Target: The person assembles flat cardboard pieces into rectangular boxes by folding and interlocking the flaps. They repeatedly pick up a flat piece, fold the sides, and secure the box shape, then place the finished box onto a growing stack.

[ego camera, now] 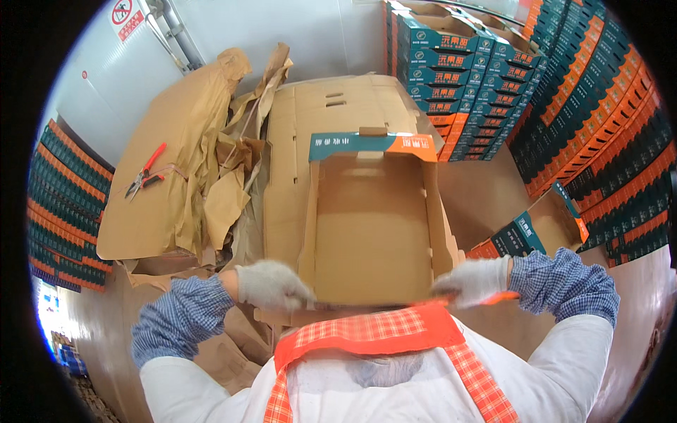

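Observation:
An open cardboard tray box [373, 227] with a green and orange printed far end lies before me on a stack of flat cardboard blanks [288, 127]. My left hand [276, 286], in a whitish knit glove, grips the box's near left corner. At the near right corner is my right hand [470, 283], gloved too and slightly blurred, closed on the box edge. An orange strip shows at the right hand; whether it is held or part of the box, I cannot tell. The near end of the box is partly hidden by my apron.
Left of the box lie crumpled brown paper [227, 201] and a wrapped cardboard stack [158, 121] with red-handled pruning shears [145, 172] on top. Stacked printed boxes [444, 74] stand at the back right, more [592, 116] at the far right. One assembled box [552, 219] rests lower right.

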A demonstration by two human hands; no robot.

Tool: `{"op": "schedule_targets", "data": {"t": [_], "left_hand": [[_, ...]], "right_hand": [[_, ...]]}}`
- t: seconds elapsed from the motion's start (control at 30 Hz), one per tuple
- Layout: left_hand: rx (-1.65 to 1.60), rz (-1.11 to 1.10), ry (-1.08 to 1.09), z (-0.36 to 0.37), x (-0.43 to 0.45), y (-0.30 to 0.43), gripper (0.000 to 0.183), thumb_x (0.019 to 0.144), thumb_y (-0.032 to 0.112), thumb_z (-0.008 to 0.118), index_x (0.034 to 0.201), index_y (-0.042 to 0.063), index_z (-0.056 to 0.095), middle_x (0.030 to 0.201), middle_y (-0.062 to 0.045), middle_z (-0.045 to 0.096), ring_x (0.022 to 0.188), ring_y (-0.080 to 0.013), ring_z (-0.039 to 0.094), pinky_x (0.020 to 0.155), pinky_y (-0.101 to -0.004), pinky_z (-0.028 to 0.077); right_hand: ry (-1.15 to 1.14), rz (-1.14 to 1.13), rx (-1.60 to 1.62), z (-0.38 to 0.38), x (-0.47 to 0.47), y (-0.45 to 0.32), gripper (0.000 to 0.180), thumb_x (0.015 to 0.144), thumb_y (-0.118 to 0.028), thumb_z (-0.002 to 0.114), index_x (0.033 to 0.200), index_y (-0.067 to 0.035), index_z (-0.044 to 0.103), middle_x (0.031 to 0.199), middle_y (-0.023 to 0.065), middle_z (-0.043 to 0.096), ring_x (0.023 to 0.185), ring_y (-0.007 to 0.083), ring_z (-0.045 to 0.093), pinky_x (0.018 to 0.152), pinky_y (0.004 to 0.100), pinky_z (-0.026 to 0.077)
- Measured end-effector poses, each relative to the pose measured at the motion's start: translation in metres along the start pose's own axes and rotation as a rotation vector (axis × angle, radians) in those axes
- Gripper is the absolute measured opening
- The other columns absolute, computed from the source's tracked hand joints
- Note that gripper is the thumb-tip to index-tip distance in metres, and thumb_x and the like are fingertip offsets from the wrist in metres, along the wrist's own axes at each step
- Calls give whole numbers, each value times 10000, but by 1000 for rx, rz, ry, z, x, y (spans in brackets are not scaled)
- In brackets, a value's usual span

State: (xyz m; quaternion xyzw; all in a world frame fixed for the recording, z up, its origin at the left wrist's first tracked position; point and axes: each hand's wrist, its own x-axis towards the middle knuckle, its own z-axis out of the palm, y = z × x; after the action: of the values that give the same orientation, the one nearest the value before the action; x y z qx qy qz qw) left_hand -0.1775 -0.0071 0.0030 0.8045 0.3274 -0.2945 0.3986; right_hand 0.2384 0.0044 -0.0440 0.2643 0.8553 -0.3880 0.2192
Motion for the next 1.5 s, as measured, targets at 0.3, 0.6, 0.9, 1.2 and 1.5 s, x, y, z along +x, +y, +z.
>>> {"op": "schedule_targets", "data": {"t": [0.3, 0.6, 0.9, 1.2, 1.5], "left_hand": [[-1627, 695, 1155, 88, 143, -56, 693, 995, 289, 555, 1561, 117, 193, 1238, -105, 562, 1098, -244, 622, 943, -437, 542], [-2184, 1015, 1035, 72, 192, -4, 264, 861, 327, 643, 1023, 119, 652, 1006, -98, 674, 1029, -284, 663, 973, -520, 510], [-540, 343, 359, 33, 140, 60, 463, 845, 385, 677, 1113, 9, 634, 1103, -160, 669, 1053, -212, 647, 843, -394, 520], [523, -15, 1265, -125, 25, 128, 836, 662, 730, 688, 1007, -31, 659, 984, -214, 672, 934, -327, 656, 874, -453, 490], [455, 122, 1182, -126, 33, 118, 881, 613, 759, 706, 957, -50, 642, 880, -195, 638, 887, -333, 635, 832, -428, 472]], "right_hand": [[1234, -32, 1297, 33, 85, 83, 803, 768, -98, 696, 1493, -28, 356, 1396, 138, 499, 1218, 256, 532, 1026, 347, 440], [1127, -162, 992, -133, -18, 7, 729, 731, -69, 564, 1442, 6, 419, 1250, 156, 602, 1076, 213, 614, 922, 310, 501], [932, -120, -224, -166, 27, -133, 546, 816, -241, 749, 1284, -21, 572, 1113, 170, 681, 1040, 323, 659, 927, 342, 506], [1525, 204, -306, -166, 9, -79, 311, 902, -197, 692, 1132, -44, 549, 950, 140, 695, 865, 241, 715, 722, 294, 549], [1111, 112, -313, -161, -35, -74, 346, 943, -286, 631, 710, -31, 640, 631, 169, 610, 538, 304, 627, 504, 377, 482]]}}
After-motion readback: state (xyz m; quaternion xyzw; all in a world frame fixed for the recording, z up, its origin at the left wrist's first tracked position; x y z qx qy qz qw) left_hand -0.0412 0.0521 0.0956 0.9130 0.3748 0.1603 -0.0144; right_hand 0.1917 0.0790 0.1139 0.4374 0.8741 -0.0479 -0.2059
